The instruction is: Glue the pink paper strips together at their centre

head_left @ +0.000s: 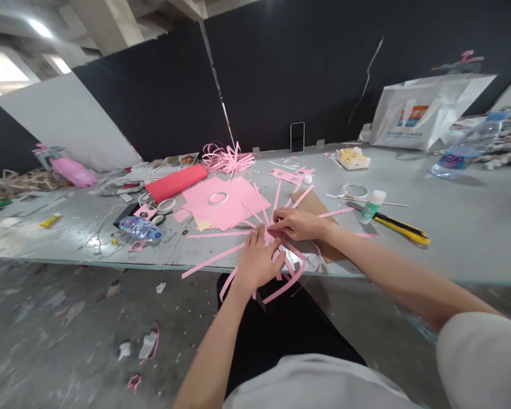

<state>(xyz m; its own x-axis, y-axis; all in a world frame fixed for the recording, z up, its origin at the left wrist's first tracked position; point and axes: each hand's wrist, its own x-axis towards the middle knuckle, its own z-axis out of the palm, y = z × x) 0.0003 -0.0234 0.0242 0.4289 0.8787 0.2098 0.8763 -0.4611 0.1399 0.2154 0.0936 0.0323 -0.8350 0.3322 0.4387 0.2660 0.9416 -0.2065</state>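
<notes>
Pink paper strips [215,259] fan out like spokes from one spot at the table's front edge, a few bent down over it. On this crossing rests my left hand [259,258], fingers stretched and thumb apart, pressing the strips flat. Just right of it, my right hand [297,223] has its fingers pinched together on a pink paper strip near the middle. The fingers partly hide the centre. Beneath the right forearm lies a brown cardboard piece [313,201]. Behind the hands are stacked pink paper sheets [238,196] with a white ring [218,198] on top.
To the right lie a glue stick [372,206], a yellow utility knife [402,229] and a wire coil [354,191]. A water bottle [140,228] and a red roll [176,183] are at left. Further back are a pink strip bundle [227,159], a phone [297,137] and a white bag [428,113].
</notes>
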